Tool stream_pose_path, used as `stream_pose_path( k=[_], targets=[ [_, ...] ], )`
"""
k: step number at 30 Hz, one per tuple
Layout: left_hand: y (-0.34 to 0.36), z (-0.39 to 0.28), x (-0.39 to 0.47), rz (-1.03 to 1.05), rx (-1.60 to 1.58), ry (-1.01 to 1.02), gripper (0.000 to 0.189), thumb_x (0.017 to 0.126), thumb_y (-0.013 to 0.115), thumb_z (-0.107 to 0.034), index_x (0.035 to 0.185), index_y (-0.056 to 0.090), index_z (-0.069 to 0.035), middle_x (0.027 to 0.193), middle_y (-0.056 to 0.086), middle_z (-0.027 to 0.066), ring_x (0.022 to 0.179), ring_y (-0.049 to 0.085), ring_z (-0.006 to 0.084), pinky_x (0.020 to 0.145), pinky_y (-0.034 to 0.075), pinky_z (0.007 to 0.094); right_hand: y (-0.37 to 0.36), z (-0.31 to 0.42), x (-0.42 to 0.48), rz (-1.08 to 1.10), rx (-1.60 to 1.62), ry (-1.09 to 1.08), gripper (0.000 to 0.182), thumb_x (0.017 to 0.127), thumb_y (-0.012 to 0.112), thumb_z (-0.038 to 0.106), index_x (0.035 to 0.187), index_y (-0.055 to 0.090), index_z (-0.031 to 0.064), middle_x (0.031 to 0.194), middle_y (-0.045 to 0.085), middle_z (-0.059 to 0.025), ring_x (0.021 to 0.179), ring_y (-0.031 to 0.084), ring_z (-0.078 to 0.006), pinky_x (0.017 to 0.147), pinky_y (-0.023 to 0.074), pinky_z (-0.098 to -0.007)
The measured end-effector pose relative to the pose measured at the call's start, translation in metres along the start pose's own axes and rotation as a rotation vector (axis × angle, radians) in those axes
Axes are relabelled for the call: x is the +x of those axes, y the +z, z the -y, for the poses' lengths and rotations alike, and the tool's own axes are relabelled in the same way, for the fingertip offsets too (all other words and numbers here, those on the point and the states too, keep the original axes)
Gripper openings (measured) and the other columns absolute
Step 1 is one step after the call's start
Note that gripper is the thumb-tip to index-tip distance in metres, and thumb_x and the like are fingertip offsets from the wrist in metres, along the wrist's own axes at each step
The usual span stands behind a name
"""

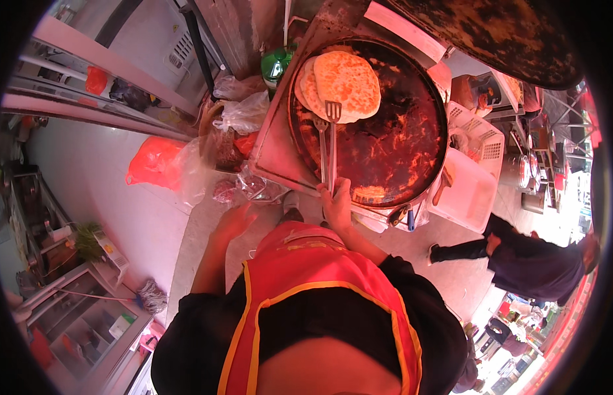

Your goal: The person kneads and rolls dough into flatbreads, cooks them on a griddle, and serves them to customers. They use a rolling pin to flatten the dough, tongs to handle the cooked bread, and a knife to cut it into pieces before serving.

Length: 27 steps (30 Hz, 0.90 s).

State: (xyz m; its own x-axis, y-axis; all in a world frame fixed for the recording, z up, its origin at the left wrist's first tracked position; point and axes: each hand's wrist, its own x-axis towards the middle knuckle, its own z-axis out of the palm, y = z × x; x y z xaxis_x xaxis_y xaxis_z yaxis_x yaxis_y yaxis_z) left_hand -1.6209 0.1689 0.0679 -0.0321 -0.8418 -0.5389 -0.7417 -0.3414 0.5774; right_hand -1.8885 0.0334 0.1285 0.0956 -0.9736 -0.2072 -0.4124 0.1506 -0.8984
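My right hand (337,205) grips a pair of metal tongs (331,153) at the near rim of a round, blackened griddle pan (385,148). One slotted tip of the tongs lies over the near edge of a browned flatbread (347,81). The other tip is beside it, lower left; whether the bread is clamped between them I cannot tell. Beneath the top flatbread, more pale flatbreads (306,89) overlap at the pan's far left. My left hand (235,222) is slightly blurred, lowered on the left near plastic bags, and appears to hold nothing.
A dark round lid (504,34) hangs at the upper right. White plastic baskets (467,197) stand right of the griddle. Red (156,163) and clear plastic bags (245,111) are at the left, near a green bottle (275,64). A person in dark clothes (528,261) is at the right.
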Motion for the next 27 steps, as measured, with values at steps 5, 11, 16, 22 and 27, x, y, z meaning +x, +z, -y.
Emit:
stream_pose_path(
  k=[5,11,16,22,27],
  targets=[
    [0.008,0.015,-0.005,0.010,-0.010,-0.057,0.056,0.088,0.056,-0.039,0.128,0.047,-0.001,0.114,0.060,0.0244,0.107,0.057,0.0392,0.090,0.045,0.0471,-0.019,0.000,-0.001,0.069,-0.178,0.028,0.025,0.085,0.054,0.006,0.104,0.039,-0.0013,0.087,0.063,-0.0127,0.070,0.062,-0.0170,0.061,0.0520,-0.0299],
    [0.007,0.005,0.001,0.014,-0.034,0.005,0.056,0.088,0.057,-0.038,0.128,0.048,0.000,0.114,0.060,0.0247,0.106,0.057,0.0395,0.089,0.046,0.0463,0.028,-0.018,0.028,-0.043,0.019,-0.015,0.026,0.086,0.054,0.005,0.104,0.036,0.0009,0.087,0.062,-0.0137,0.062,0.060,-0.0161,0.055,0.0500,-0.0297],
    [-0.001,0.005,-0.003,0.002,-0.024,-0.007,0.055,0.088,0.057,-0.038,0.128,0.048,-0.001,0.114,0.060,0.0249,0.106,0.057,0.0391,0.088,0.046,0.0466,0.015,-0.008,0.017,-0.036,-0.086,0.089,0.025,0.086,0.053,0.003,0.104,0.035,0.0024,0.086,0.061,-0.0121,0.062,0.058,-0.0152,0.054,0.0489,-0.0287],
    [0.004,0.022,-0.005,-0.020,-0.006,-0.054,0.056,0.089,0.056,-0.039,0.130,0.047,-0.002,0.115,0.060,0.0250,0.106,0.057,0.0394,0.088,0.045,0.0471,-0.047,-0.016,-0.014,0.052,-0.062,0.089,0.025,0.086,0.053,0.004,0.103,0.036,0.0029,0.082,0.059,-0.0091,0.063,0.056,-0.0127,0.055,0.0479,-0.0283],
    [-0.001,0.014,0.002,0.023,-0.015,-0.057,0.057,0.089,0.055,-0.039,0.131,0.046,-0.002,0.115,0.059,0.0255,0.107,0.057,0.0394,0.090,0.045,0.0469,-0.044,-0.030,0.058,0.014,-0.076,-0.018,0.023,0.087,0.055,0.008,0.102,0.039,0.0013,0.085,0.058,-0.0115,0.069,0.059,-0.0175,0.060,0.0491,-0.0305]
  ],
)
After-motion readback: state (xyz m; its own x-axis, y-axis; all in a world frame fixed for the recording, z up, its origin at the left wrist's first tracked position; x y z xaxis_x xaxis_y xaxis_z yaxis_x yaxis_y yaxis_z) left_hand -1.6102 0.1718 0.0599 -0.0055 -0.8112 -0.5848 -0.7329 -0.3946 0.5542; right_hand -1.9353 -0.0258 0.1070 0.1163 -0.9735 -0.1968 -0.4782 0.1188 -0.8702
